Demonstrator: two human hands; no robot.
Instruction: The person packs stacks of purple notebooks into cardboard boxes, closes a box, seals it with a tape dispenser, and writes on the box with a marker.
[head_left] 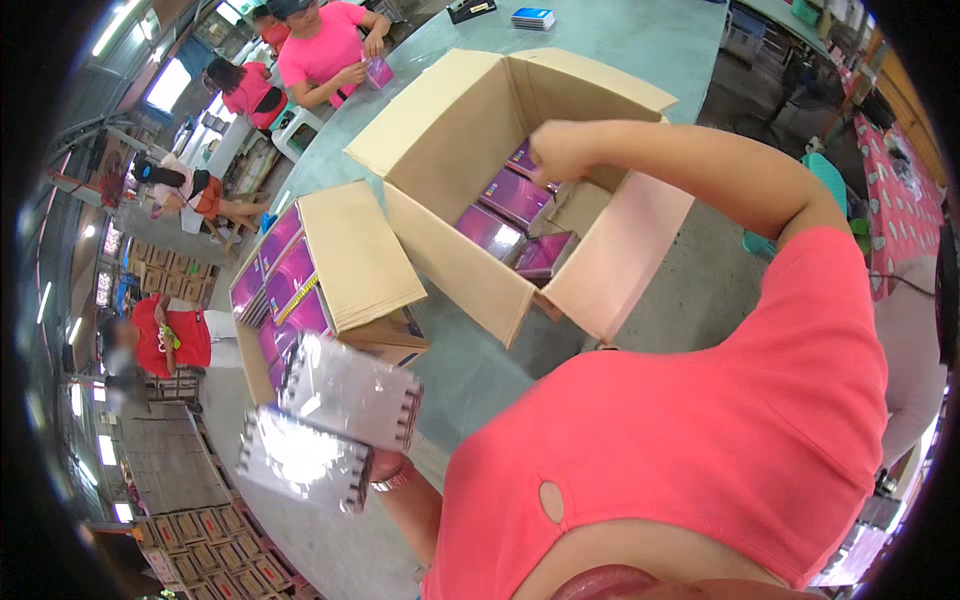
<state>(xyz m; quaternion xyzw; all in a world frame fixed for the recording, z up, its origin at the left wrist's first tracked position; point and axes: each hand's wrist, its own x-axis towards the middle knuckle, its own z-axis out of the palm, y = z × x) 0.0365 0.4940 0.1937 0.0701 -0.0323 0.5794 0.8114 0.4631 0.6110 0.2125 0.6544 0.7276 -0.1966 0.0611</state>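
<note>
Loading the open tan cardboard box (455, 262), I judge. My left hand (386, 465): fingers clamped on two clear-wrapped, spiral-bound notebook packs (350, 395), outside the box. My right hand (562, 150): inside, at purple rectangular packs (514, 197); finger closure unclear. Next likely calls for lowering the held pair in.

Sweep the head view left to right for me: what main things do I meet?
Standing person in red → clear-wrapped pads held in the left hand → purple packs inside the large open box → pink patterned cloth.
</note>
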